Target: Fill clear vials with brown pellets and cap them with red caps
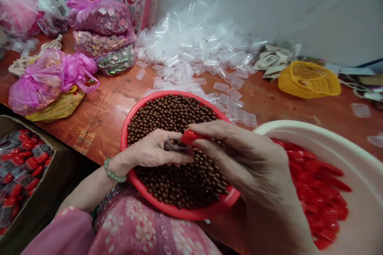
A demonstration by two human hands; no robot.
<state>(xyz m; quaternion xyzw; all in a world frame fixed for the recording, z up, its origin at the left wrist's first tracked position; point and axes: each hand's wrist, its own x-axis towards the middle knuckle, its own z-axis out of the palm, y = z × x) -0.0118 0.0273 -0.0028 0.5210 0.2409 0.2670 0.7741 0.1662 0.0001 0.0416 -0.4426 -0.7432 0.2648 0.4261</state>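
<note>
Over a red basin [126, 126] full of small round brown balls [167, 113], my two hands meet. My left hand [149, 150], with a beaded bracelet on its wrist, grips a small clear plastic container [178, 148] that has brown balls in its mouth. Between thumb and fingers of my right hand [254, 159] is a red plastic cap [194, 137], at the container's open end. Whether the cap touches the rim cannot be made out. A cream basin [302, 125] at the right holds many similar red caps [317, 191].
A heap of clear containers [191, 44] lies on the brown table [110, 95] against the wall. Pink bags [103, 18] stand at the back left. A yellow basket [309, 81] is at the right. A cardboard box [55, 175] of red-capped, filled containers [25, 163] sits lower left.
</note>
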